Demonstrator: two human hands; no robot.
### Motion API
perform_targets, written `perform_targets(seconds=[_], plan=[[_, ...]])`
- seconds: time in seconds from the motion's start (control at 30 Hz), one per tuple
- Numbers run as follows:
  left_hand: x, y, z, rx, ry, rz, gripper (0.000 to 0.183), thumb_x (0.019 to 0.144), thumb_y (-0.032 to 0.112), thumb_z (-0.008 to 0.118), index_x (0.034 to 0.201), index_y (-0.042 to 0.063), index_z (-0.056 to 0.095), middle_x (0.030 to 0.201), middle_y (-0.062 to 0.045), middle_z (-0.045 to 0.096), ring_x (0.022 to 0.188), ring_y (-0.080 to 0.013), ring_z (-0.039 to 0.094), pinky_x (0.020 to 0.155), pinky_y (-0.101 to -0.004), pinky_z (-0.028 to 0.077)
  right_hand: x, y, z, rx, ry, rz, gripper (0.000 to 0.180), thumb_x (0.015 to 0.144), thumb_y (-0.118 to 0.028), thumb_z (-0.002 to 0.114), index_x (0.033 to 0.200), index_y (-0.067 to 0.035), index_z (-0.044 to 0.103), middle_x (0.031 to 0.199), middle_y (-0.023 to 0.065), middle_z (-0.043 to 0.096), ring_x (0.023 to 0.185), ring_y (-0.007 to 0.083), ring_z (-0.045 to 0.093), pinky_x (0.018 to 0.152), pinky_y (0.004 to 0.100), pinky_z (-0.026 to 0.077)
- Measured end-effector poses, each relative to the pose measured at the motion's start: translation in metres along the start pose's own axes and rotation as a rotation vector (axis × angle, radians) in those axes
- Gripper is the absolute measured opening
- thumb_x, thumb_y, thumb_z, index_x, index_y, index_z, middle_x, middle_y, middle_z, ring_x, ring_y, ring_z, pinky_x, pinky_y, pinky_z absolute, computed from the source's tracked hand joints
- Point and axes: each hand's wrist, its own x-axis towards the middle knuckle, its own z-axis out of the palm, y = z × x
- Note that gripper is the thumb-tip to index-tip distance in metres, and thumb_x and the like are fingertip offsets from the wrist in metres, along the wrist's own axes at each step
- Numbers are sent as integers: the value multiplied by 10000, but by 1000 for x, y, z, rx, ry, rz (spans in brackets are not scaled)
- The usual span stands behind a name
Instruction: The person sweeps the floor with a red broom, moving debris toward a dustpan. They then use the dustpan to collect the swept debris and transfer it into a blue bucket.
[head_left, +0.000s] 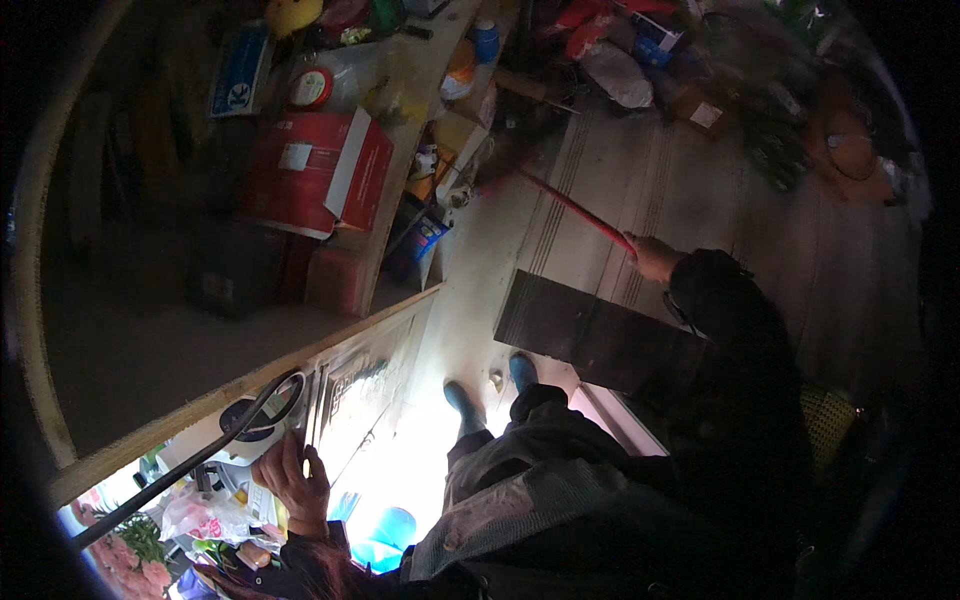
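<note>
My right hand (654, 256) is closed around the end of a thin red handle (577, 211), which slants up and left over the floor. The handle's far end runs into a dark, blurred reddish shape beside the shelf, too dim to name. At the lower left, my left hand (296, 476) is raised with fingers bent, close to a white appliance (225, 435) and a dark curved rod (180, 459). Whether it touches or grips anything there, I cannot tell.
A wooden shelf (247, 390) on the left holds a red cardboard box (300, 169) and jars. A dark mat (592, 326) lies ahead of my boots (463, 405). Bags and boxes crowd the floor's far side. Below the shelf are a plastic bag (206, 517) and pink flowers (131, 562).
</note>
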Motion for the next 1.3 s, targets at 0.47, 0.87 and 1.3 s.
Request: perform_targets(seconds=[0.47,0.87,1.3], plan=[[-5,-5,3,-36,-10,8,417,866,175,660,1252,59,552,1131,-102,580,1045,-283,542,942,-481,353,-82,-34,28,143,-563,129,621,982,-185,497,1527,-118,207,754,129,593,565,189,556,500,345,490],[-4,-4,4,-14,31,31,415,882,192,648,1258,54,538,1113,-101,597,1006,-288,553,916,-477,357,-60,-36,-31,-248,-252,-40,568,945,-104,520,1460,-23,295,1064,219,630,907,331,643,778,428,537],[-1,-3,3,20,12,36,361,901,210,633,1222,54,579,1068,-104,586,978,-279,551,898,-469,360,21,32,-36,-201,-29,244,483,964,-106,495,1441,-93,417,1257,198,581,1040,306,604,923,398,494]])
